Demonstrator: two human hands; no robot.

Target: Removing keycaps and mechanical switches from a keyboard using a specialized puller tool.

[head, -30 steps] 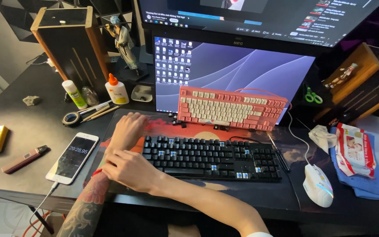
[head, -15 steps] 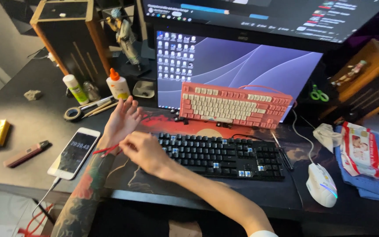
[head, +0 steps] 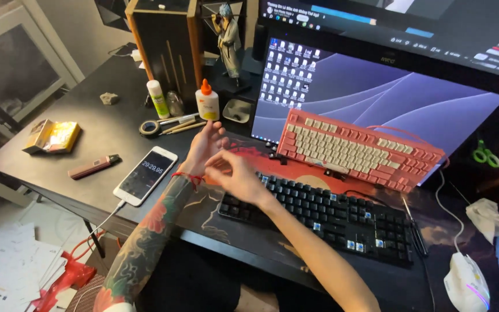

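Since the earlier frame our hands have lifted off the black keyboard point(head: 324, 216). Left hand point(head: 206, 147): raised, palm up, fingers loosely spread, empty. Right hand point(head: 235, 173): fingers pinched at the red wrist string point(head: 187, 178), left of the keyboard. Bench point(head: 105, 138) items: phone point(head: 145, 175), glue bottle point(head: 208, 103). Containers: bottle contents unseen.

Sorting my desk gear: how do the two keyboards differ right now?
The black keyboard lies flat on the desk mat; the pink keyboard leans tilted against the monitor. Black has dark keys, pink has cream ones. The right hand hovers by the black one. Both are compact.
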